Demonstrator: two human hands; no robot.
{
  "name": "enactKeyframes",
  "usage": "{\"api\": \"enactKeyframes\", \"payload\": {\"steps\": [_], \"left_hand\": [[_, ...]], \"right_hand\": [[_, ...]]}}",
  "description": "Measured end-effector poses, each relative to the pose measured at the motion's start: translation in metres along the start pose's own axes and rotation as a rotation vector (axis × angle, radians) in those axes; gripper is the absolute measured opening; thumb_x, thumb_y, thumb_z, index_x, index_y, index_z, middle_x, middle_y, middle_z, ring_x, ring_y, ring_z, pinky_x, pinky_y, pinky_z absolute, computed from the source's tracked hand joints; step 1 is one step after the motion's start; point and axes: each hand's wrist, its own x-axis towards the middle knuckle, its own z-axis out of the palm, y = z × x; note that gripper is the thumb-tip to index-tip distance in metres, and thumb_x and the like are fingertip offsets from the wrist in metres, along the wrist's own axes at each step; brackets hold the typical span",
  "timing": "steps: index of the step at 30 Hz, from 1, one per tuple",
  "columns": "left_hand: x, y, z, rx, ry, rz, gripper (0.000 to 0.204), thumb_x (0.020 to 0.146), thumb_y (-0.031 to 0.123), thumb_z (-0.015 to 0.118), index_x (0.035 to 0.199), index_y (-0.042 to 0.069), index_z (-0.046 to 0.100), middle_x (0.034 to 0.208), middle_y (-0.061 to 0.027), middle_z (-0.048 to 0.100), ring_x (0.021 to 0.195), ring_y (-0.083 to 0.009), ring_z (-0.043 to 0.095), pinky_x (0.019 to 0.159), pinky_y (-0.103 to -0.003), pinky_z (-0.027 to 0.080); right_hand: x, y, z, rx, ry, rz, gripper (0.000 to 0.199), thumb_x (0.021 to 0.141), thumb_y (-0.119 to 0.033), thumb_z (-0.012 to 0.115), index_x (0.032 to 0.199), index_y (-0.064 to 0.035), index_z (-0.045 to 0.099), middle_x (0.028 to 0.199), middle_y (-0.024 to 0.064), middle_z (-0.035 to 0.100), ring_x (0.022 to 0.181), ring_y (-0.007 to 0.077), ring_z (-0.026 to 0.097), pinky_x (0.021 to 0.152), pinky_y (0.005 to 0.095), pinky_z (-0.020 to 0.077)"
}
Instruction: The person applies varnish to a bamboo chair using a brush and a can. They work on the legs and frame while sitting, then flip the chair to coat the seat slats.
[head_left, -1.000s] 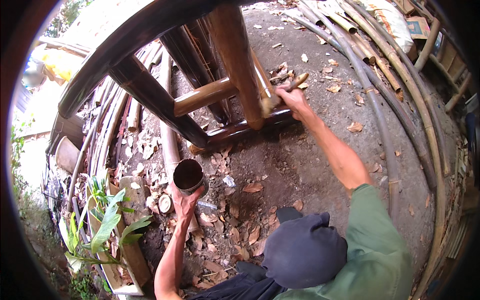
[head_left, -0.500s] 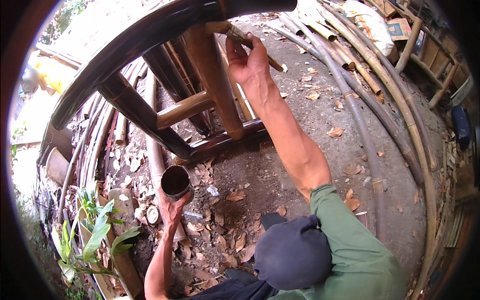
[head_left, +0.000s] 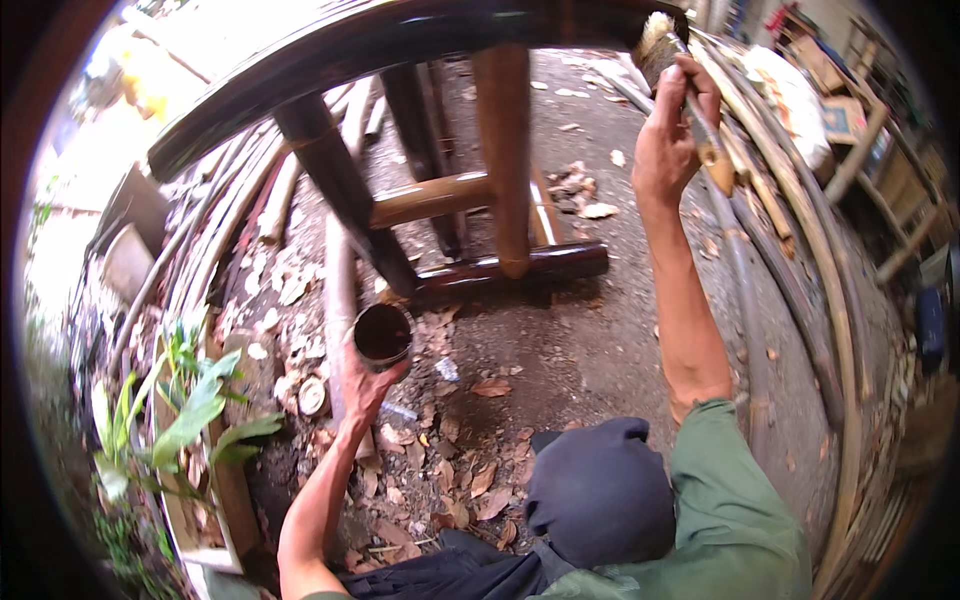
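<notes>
Yo, your right hand (head_left: 672, 140) has its grip pinching the paintbrush (head_left: 656, 58) by the dark bamboo rail (head_left: 400, 45)'s end, contact unclear. Your left hand (head_left: 370, 380)'s grip cups the round can (head_left: 383, 336) mouth-up, probably so nothing spills.

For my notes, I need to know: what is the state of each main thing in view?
Left hand, closed around can
Can, open at top
Right hand, gripping brush
Brush, tilted, bristle end up
Bamboo frame, standing, partly dark and glossy
Poles, lying down
Dry leaves, scattered
Plant, green
</notes>
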Motion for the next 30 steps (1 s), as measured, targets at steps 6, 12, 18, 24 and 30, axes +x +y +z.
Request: {"api": "enactKeyframes", "payload": {"steps": [6, 12, 18, 24, 30], "left_hand": [[0.015, -0.016, -0.007, -0.208, -0.066, 0.12, 0.089, 0.065, 0.023, 0.089, 0.138, 0.001, 0.043, 0.126, -0.0134, 0.058, 0.116, -0.0231, 0.059, 0.103, -0.036, 0.046], [0.021, -0.007, -0.011, -0.226, -0.036, 0.122, 0.087, 0.063, 0.023, 0.089, 0.134, -0.001, 0.045, 0.122, -0.0138, 0.06, 0.114, -0.0225, 0.06, 0.101, -0.036, 0.047], [0.015, -0.019, -0.016, -0.075, 0.199, 0.144, 0.097, 0.062, 0.025, 0.091, 0.14, 0.002, 0.038, 0.135, -0.0173, 0.048, 0.128, -0.0307, 0.046, 0.11, -0.042, 0.036], [-0.012, -0.004, -0.054, 0.106, 0.365, 0.136, 0.094, 0.059, 0.021, 0.093, 0.136, 0.003, 0.043, 0.129, -0.0179, 0.054, 0.119, -0.0336, 0.054, 0.102, -0.044, 0.043], [-0.074, 0.063, -0.123, 0.119, 0.483, -0.066, 0.094, 0.058, 0.013, 0.092, 0.137, 0.002, 0.043, 0.132, -0.0172, 0.053, 0.121, -0.0313, 0.055, 0.102, -0.04, 0.045]], "right_hand": [[-0.042, -0.041, 0.089, -0.018, -0.234, -0.407, 0.017, 0.091, -0.006, 0.068, 0.108, -0.0065, 0.071, 0.108, 0.012, 0.068, 0.104, 0.0248, 0.065, 0.087, 0.035, 0.0536], [-0.108, -0.111, 0.197, 0.118, -0.57, -0.468, 0.037, 0.072, -0.002, 0.074, 0.105, -0.0184, 0.075, 0.104, 0.01, 0.067, 0.094, 0.0316, 0.066, 0.078, 0.0402, 0.0575], [-0.15, -0.171, 0.3, 0.306, -0.59, -0.344, 0.025, 0.076, -0.011, 0.075, 0.1, -0.0168, 0.076, 0.101, 0.0132, 0.067, 0.093, 0.0332, 0.067, 0.079, 0.0442, 0.0581], [-0.157, -0.225, 0.382, 0.25, -0.715, -0.164, 0.017, 0.081, -0.01, 0.074, 0.097, -0.0175, 0.077, 0.091, 0.0173, 0.069, 0.078, 0.0296, 0.069, 0.065, 0.0404, 0.0585], [-0.108, -0.227, 0.368, 0.328, -0.866, 0.135, 0.015, 0.088, -0.007, 0.068, 0.102, -0.0094, 0.074, 0.102, 0.0176, 0.07, 0.093, 0.0291, 0.069, 0.08, 0.0377, 0.0593]]}}
